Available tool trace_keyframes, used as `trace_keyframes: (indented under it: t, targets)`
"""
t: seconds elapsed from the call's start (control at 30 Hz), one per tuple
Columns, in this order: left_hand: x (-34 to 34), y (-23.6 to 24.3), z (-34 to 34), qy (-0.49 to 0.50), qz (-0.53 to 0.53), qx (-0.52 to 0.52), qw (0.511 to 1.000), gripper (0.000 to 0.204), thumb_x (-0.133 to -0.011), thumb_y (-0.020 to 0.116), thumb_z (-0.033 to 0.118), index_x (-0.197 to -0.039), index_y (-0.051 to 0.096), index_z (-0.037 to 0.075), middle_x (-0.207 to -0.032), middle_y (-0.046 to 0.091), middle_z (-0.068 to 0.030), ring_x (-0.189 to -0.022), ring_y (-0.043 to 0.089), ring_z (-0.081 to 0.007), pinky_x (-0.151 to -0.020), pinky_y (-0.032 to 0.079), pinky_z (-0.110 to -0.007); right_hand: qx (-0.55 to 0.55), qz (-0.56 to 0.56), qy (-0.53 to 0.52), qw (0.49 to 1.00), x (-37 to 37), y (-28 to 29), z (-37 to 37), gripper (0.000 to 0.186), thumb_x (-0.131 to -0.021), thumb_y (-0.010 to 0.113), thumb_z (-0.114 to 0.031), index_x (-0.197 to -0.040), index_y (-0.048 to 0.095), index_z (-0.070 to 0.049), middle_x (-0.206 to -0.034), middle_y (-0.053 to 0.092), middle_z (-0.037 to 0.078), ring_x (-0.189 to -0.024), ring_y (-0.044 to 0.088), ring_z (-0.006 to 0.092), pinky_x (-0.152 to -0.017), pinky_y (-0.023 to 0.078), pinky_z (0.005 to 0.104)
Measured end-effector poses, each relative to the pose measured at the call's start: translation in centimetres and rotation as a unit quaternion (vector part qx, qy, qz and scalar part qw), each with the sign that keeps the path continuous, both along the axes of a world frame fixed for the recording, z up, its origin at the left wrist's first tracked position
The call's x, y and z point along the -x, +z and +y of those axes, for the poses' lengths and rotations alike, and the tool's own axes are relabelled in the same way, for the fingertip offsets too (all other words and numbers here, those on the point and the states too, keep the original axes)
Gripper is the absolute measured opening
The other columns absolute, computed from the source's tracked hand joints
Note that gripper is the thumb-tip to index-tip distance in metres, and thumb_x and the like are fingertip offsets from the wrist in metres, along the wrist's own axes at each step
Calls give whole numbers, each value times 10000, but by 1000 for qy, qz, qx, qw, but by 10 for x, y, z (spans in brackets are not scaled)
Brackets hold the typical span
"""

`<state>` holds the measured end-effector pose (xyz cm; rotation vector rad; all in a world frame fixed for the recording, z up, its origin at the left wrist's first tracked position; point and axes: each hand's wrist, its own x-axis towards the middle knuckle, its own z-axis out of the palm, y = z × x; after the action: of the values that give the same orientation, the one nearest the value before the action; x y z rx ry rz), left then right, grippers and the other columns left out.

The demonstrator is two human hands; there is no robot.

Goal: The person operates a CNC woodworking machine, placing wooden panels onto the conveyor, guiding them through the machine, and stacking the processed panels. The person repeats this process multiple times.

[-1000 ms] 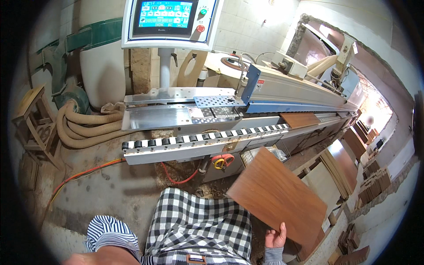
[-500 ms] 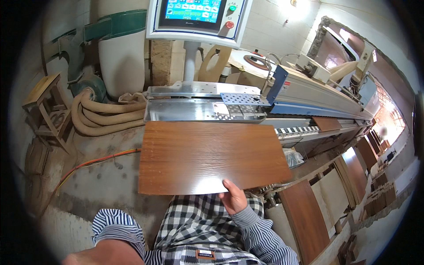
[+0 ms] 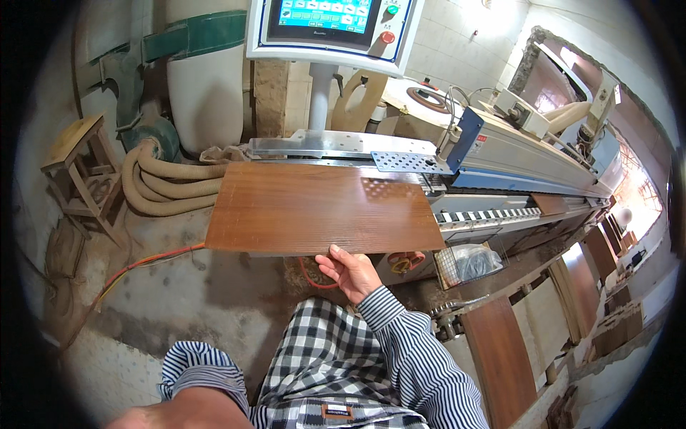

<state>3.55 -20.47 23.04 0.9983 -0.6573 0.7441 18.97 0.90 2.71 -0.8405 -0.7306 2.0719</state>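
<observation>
My right hand (image 3: 351,274) grips the near edge of a brown wood-grain board (image 3: 321,207), thumb tip at the edge and fingers curled just below it. The board's far part covers the metal bed (image 3: 286,147) of a long machine, and its near part sticks out towards me. Its right end lies beside the blue perforated plate (image 3: 407,162). Of my left arm only a rolled striped sleeve (image 3: 204,366) and a bare forearm show at the lower left; that hand is out of the picture.
A control panel (image 3: 332,28) with a screen and buttons stands above the machine. Ribbed hoses (image 3: 146,186) and a wooden stool (image 3: 82,168) are to the left. At right are a wire basket (image 3: 471,263) holding a plastic bag, and another brown board (image 3: 500,350).
The board has moved away from me and slightly left, now over the metal bed. My right hand has gone forward with it, still gripping its near edge. The view has shifted a little.
</observation>
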Motion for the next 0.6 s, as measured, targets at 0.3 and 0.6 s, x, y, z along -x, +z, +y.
trace_keyframes:
  t: [0.3,0.6]
  targets:
    - [-14,-15,7,198,-51,-87,975,594,-949,503,393,-446,293,155,-415,279,22,-353,305,-137,-903,462,-597,-85,-110,-13,990,20,-9,26,367,-957,545,-393,-1010,598,-34,-879,680,83,-747,662,150,-694,545,274]
    - [-26,-19,-4,366,-104,-185,906,425,-938,535,234,-570,570,24,-505,549,-64,-418,526,-183,-744,580,-433,-74,-118,14,990,48,-5,17,398,-975,513,-383,-1010,618,-1,-833,677,74,-679,632,135,-633,511,252]
